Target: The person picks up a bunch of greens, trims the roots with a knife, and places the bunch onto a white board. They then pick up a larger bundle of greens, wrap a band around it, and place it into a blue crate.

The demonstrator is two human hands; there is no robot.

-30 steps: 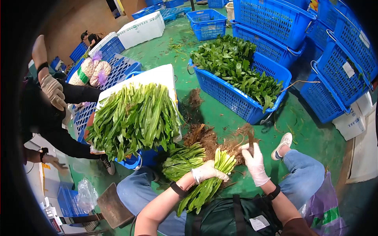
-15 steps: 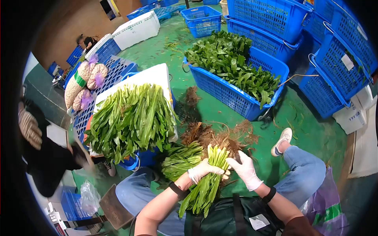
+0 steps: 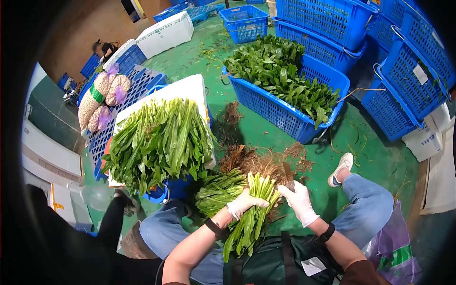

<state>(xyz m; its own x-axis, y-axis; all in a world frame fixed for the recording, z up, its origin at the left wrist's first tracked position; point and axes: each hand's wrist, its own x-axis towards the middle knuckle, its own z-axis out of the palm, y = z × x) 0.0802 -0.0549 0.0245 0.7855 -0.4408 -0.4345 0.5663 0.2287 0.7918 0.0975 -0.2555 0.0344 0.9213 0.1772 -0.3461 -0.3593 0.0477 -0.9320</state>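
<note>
My gloved left hand [image 3: 247,204] is closed around a bunch of long-leaved greens [image 3: 252,227], pale stem ends up and leaves hanging toward my lap. Just right of the stems, my gloved right hand [image 3: 299,204] grips what looks like a small knife [image 3: 288,173], its brownish blade pointing away from me. Part of its handle is hidden by the fingers. Another pile of greens [image 3: 219,191] lies on the floor beside my left hand. Beyond the bunch sits a heap of brown, cut-off roots [image 3: 261,163].
Trimmed greens [image 3: 159,142] are piled on a white foam lid [image 3: 199,88] at left. A blue crate [image 3: 280,114] of leafy greens stands ahead, with stacked blue crates [image 3: 327,21] behind. Mesh sacks [image 3: 97,97] lie on a blue pallet. A person in dark clothing [image 3: 71,237] is close at left.
My right hand has shifted slightly right, away from the stems, and the blade now shows. The bunch has turned a little in my left hand. The person at left has moved nearer.
</note>
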